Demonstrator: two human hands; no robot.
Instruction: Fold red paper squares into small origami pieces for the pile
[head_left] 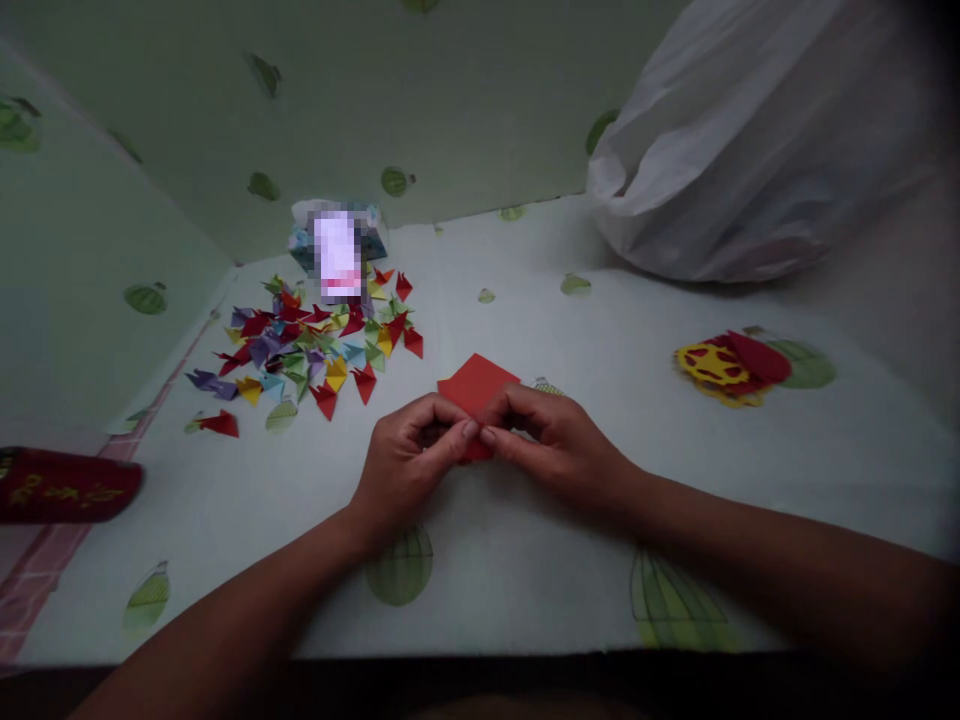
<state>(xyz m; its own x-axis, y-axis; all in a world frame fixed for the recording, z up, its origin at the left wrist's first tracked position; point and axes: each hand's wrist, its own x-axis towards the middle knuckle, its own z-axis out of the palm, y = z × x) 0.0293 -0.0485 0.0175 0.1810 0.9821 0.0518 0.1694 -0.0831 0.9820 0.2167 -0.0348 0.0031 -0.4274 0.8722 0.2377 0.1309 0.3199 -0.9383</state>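
Note:
A red sheet of folding paper is between my two hands, its pointed far corner directed away from me. My left hand pinches the near part of the paper with thumb and fingers. Close against it, my right hand pinches the same part from the other side, the thumb tips almost touching. The fingers hide the paper's near folds. To the left lies a pile of small folded paper pieces in red, yellow, green, blue and purple, one red folded piece apart from the rest.
Behind the pile a phone with a lit, blurred screen leans on a tissue box. A white plastic bag stands at the back right. Yellow and red paper cut-outs lie at the right. A dark red cylinder lies at the left edge.

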